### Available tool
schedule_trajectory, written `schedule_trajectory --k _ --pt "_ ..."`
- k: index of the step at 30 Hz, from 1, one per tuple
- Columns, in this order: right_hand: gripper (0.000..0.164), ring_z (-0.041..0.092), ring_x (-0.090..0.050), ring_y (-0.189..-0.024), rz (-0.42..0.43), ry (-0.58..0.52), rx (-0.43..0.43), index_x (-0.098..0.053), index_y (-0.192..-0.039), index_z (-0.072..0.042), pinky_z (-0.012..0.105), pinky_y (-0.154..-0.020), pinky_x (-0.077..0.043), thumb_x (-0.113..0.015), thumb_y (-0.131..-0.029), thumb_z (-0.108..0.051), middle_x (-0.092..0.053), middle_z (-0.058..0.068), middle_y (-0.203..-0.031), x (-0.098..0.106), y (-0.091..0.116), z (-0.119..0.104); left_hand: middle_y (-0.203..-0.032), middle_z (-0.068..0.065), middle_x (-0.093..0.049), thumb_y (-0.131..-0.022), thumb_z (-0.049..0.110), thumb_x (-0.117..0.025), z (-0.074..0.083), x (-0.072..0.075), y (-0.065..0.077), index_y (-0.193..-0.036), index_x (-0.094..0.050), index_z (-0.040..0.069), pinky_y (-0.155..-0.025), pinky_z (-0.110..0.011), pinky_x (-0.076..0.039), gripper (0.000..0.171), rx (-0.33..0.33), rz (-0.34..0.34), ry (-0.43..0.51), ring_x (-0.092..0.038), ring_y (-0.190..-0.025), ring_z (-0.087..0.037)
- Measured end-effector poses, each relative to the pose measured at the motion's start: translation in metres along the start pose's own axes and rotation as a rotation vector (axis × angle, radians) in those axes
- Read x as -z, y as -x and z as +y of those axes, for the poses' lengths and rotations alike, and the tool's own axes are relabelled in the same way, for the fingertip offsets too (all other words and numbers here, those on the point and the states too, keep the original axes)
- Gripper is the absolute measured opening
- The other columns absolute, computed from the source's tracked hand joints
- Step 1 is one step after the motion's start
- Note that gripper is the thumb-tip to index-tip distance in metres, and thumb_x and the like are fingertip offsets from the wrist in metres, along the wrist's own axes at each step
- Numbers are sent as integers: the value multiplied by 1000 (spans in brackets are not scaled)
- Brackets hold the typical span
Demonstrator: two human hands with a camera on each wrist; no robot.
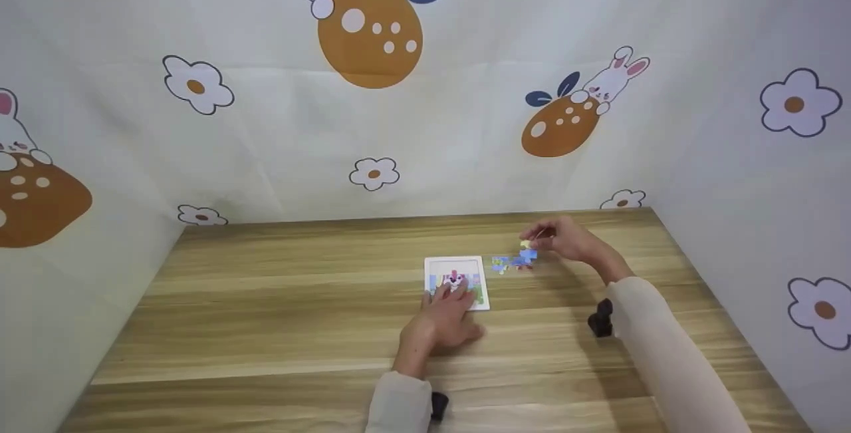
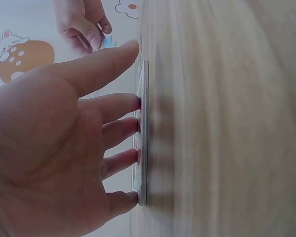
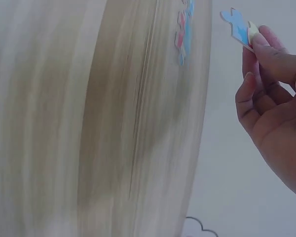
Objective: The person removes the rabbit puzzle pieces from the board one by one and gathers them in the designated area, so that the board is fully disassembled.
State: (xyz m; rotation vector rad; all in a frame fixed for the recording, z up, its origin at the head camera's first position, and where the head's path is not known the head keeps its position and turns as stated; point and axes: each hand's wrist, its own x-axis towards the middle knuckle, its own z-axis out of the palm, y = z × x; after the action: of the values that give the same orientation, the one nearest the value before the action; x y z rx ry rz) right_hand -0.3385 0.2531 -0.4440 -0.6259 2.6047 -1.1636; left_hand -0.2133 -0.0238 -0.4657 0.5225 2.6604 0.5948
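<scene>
A white-framed jigsaw puzzle board [image 1: 486,290] lies on the wooden table, its lower part filled with a coloured cartoon picture and its upper part pale. My left hand [image 1: 447,320] rests on it, fingertips pressing the picture; the left wrist view shows the fingers fairly straight against the board's face [image 2: 144,133]. Right of the board, my right hand [image 1: 565,239] pinches a blue and pale-yellow puzzle piece [image 3: 237,27] between thumb and fingers, raised above the table. Below it lie several loose puzzle pieces [image 1: 500,263], blue with bits of green and pink.
The wooden table [image 1: 266,313] reaches back to a light cloth wall [image 1: 286,120] printed with rabbits, oranges and flowers. More cloth walls stand at left and right. Dark wrist-camera mounts [image 1: 602,318] sit beneath the sleeves.
</scene>
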Motion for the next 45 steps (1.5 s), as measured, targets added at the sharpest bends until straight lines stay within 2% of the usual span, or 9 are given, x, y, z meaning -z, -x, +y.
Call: schedule_trajectory --k 4,13,17,22,27,33,36,41,45 --pt "20 16 -60 -90 22 26 -36 -72 -113 1 17 -76 -49 -65 -95 -2 -72 21 -114 6 6 10 -167 -8 -25 -94 38 -63 0 0 0 -154 -40 12 -124 -64 -16 69 -3 1 -5 -19 -155 -36" --pt "21 21 -60 -96 13 99 -135 -76 -110 -7 29 -87 -48 -61 -96 -1 -73 13 -114 6 12 30 -168 -6 -24 -94 40 -63 2 -1 0 -154 -40 13 -125 -62 -14 69 13 3 2 -18 -156 -34" --pt "22 22 -60 -98 15 99 -167 -75 -110 -6 32 -89 -49 -58 -97 0 -72 14 -115 3 13 34 -168 -6 -24 -95 39 -63 2 -2 1 -155 -39 14 -125 -61 -13 69 20 4 7 -17 -156 -34" --pt "21 22 -60 -100 62 79 -223 -74 -110 -6 35 -91 -50 -58 -98 -1 -71 14 -115 -2 13 37 -168 -6 -24 -96 39 -61 3 0 2 -155 -39 14 -125 -61 -13 68 12 1 8 -17 -156 -34" --pt "18 23 -62 -105 84 67 -213 -73 -111 -4 39 -96 -51 -61 -97 -4 -72 15 -115 -5 14 38 -168 -7 -23 -95 39 -61 3 0 1 -155 -38 13 -125 -61 -13 69 9 2 5 -17 -156 -35" --pt "19 20 -61 -96 50 87 -179 -73 -111 1 29 -84 -49 -69 -92 -5 -72 17 -109 -5 15 37 -167 -7 -25 -94 41 -61 2 0 0 -155 -39 14 -124 -62 -16 70 14 9 -30 -19 -155 -34" --pt "20 18 -60 -95 40 106 -184 -73 -111 -1 26 -83 -48 -69 -92 -5 -72 16 -110 -5 14 37 -168 -6 -25 -94 41 -61 3 0 0 -154 -40 14 -125 -61 -14 70 23 4 -26 -19 -156 -34" --pt "19 21 -62 -99 39 119 -182 -73 -111 -2 34 -89 -50 -68 -93 -6 -72 16 -112 -5 14 37 -168 -6 -25 -94 41 -62 4 -1 0 -154 -40 14 -126 -59 -14 69 37 6 -25 -18 -156 -33" --pt "18 22 -63 -103 63 110 -199 -74 -110 -6 43 -96 -51 -69 -94 -13 -73 13 -112 -9 12 30 -168 -5 -25 -95 40 -61 3 -3 -2 -154 -40 14 -126 -59 -14 68 50 9 -27 -19 -156 -33"
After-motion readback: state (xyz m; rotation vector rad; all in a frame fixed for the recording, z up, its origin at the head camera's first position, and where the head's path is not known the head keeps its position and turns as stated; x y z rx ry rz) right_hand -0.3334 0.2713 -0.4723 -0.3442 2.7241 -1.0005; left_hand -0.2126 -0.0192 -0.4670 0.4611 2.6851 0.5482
